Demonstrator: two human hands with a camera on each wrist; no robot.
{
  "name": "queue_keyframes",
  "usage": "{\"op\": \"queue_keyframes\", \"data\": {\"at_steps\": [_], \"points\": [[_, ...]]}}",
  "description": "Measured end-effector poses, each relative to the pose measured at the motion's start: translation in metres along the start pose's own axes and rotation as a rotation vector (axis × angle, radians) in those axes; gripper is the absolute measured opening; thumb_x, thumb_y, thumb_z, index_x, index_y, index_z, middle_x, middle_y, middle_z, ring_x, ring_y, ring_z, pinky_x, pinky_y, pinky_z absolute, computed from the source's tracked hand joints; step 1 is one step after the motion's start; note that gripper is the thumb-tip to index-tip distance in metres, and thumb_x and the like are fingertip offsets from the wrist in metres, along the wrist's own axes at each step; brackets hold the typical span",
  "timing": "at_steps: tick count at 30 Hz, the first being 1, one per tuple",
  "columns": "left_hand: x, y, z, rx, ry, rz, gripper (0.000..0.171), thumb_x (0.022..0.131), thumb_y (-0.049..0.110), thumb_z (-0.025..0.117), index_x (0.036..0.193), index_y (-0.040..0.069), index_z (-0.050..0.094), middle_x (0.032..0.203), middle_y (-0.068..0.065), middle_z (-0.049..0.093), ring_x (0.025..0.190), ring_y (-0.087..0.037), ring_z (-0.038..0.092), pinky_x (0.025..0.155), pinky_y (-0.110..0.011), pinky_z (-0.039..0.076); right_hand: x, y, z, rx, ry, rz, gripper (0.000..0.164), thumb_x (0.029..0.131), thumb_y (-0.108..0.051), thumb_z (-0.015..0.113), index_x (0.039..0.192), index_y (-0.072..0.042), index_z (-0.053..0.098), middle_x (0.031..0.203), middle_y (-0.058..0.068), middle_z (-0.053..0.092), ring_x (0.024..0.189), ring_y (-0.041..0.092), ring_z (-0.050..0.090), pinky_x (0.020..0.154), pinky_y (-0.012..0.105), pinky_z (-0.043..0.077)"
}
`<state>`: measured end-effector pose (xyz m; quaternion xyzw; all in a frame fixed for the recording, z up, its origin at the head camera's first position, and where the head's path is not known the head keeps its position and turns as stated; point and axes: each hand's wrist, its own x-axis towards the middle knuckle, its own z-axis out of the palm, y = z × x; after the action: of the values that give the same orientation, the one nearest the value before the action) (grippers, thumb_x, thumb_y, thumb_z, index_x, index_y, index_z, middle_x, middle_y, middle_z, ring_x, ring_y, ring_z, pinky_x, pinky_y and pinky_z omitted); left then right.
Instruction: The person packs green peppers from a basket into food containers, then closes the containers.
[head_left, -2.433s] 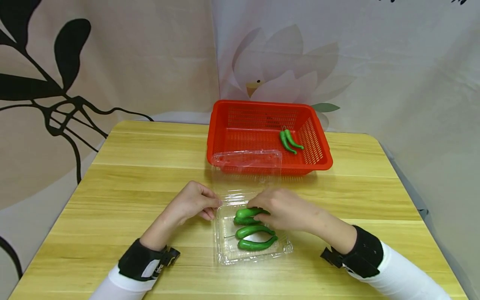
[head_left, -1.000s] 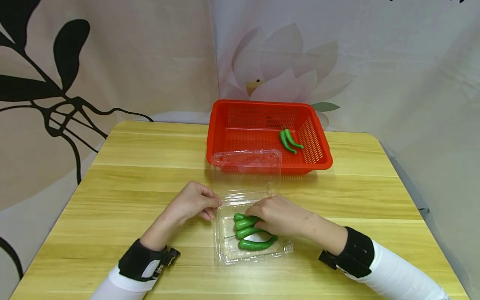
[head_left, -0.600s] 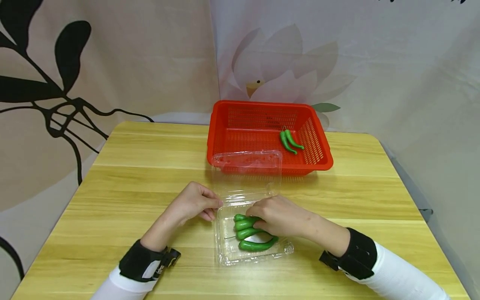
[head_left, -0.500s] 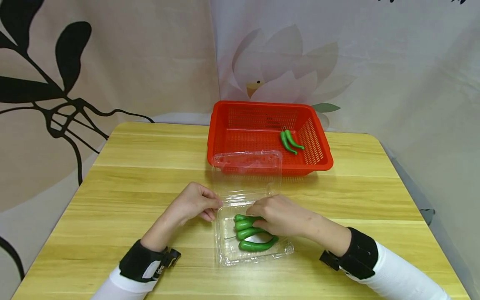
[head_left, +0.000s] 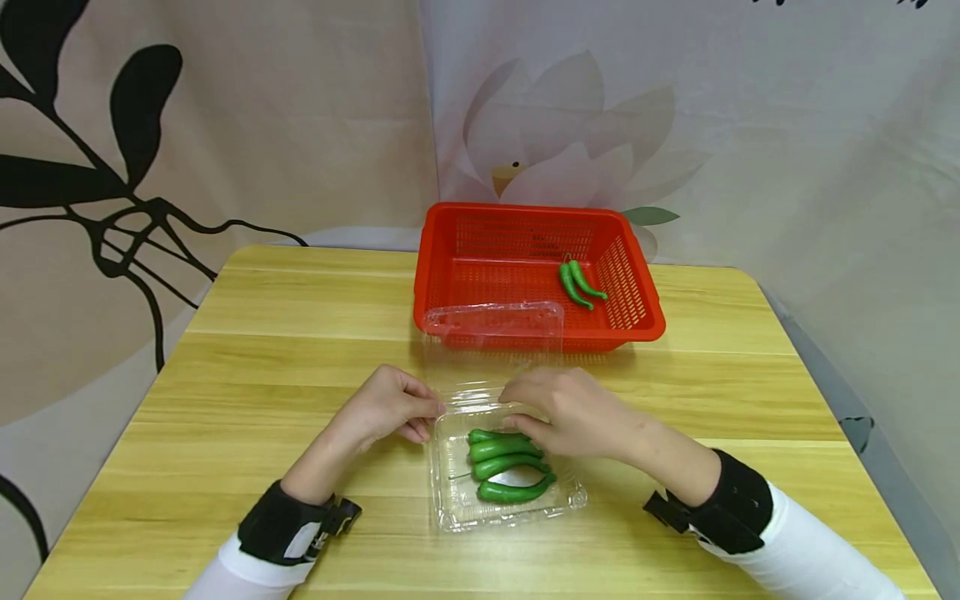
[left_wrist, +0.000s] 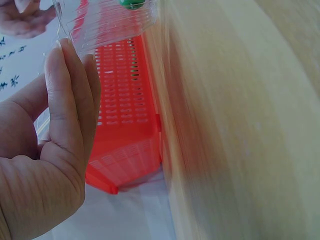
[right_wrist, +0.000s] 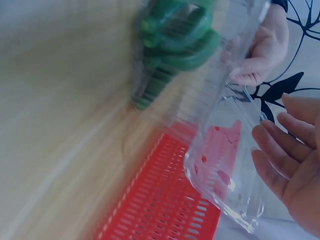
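Wooden table [head_left: 322,333], left hand [head_left: 393,404] pinching clear box [head_left: 456,507], right hand [head_left: 566,410] loosely spread

Wears a white left sleeve [head_left: 243,577] and white right sleeve [head_left: 810,542], then a broad black left wristband [head_left: 273,525] (with a white patch [head_left: 302,537]) and black right wristband [head_left: 731,504], carrying small black blocks [head_left: 345,515]; leaves left hand [head_left: 392,406] and right hand [head_left: 566,412] bare.
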<state>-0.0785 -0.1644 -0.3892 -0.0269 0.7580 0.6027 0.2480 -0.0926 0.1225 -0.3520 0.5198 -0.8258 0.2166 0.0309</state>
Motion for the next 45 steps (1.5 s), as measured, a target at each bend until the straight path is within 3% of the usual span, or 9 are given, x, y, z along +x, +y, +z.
{"op": "queue_keyframes", "data": {"at_steps": [5, 13, 19, 28, 35, 45], "points": [[0.000, 0.000, 0.000, 0.004, 0.002, 0.000, 0.015, 0.094, 0.001, 0.076, 0.103, -0.011, 0.076, 0.073, -0.012, 0.071, 0.055, -0.017, 0.067, 0.057, -0.034, 0.065, 0.001, 0.000, -0.012, -0.030, 0.070, 0.018, 0.026, 0.091, -0.017, 0.084, 0.113, -0.008, 0.075, 0.114, 0.004, 0.075, 0.106, 0.020, 0.072, 0.089, 0.038, 0.063], [0.000, 0.000, 0.000, 0.001, 0.002, -0.004, 0.017, 0.094, 0.002, 0.076, 0.105, -0.012, 0.075, 0.073, -0.012, 0.071, 0.055, -0.016, 0.067, 0.056, -0.033, 0.065, 0.004, 0.007, -0.026, -0.029, 0.178, -0.026, 0.029, 0.095, -0.024, 0.080, 0.118, -0.006, 0.073, 0.119, 0.004, 0.073, 0.112, 0.021, 0.069, 0.091, 0.039, 0.062], [-0.001, 0.001, 0.001, 0.017, -0.001, 0.002, 0.017, 0.094, 0.002, 0.076, 0.104, -0.011, 0.076, 0.074, -0.012, 0.071, 0.056, -0.017, 0.068, 0.058, -0.035, 0.065, 0.008, 0.014, -0.033, -0.011, 0.262, -0.048, 0.033, 0.093, -0.021, 0.081, 0.120, -0.004, 0.072, 0.122, 0.007, 0.073, 0.116, 0.025, 0.068, 0.093, 0.043, 0.061], [0.000, 0.001, 0.001, 0.019, 0.000, 0.006, 0.016, 0.095, 0.002, 0.076, 0.103, -0.011, 0.076, 0.074, -0.012, 0.071, 0.056, -0.017, 0.068, 0.058, -0.034, 0.065, 0.017, 0.030, -0.052, -0.015, 0.341, 0.011, 0.044, 0.089, -0.019, 0.082, 0.127, 0.000, 0.070, 0.137, 0.014, 0.066, 0.130, 0.032, 0.060, 0.111, 0.051, 0.050], [0.000, 0.001, 0.001, 0.020, 0.000, 0.004, 0.016, 0.094, 0.002, 0.076, 0.103, -0.011, 0.076, 0.074, -0.012, 0.071, 0.056, -0.017, 0.068, 0.057, -0.033, 0.065, 0.025, 0.048, -0.061, -0.030, 0.335, 0.066, 0.056, 0.089, -0.021, 0.082, 0.138, 0.000, 0.064, 0.154, 0.015, 0.053, 0.144, 0.034, 0.045, 0.121, 0.052, 0.038], [0.000, 0.000, -0.001, 0.010, 0.000, -0.002, 0.014, 0.094, 0.001, 0.076, 0.100, -0.011, 0.076, 0.072, -0.011, 0.070, 0.055, -0.016, 0.067, 0.057, -0.033, 0.065, 0.036, 0.079, -0.076, -0.041, 0.192, 0.346, 0.069, 0.096, -0.038, 0.076, 0.152, -0.006, 0.052, 0.168, 0.007, 0.034, 0.154, 0.032, 0.029, 0.122, 0.062, 0.033]]}}
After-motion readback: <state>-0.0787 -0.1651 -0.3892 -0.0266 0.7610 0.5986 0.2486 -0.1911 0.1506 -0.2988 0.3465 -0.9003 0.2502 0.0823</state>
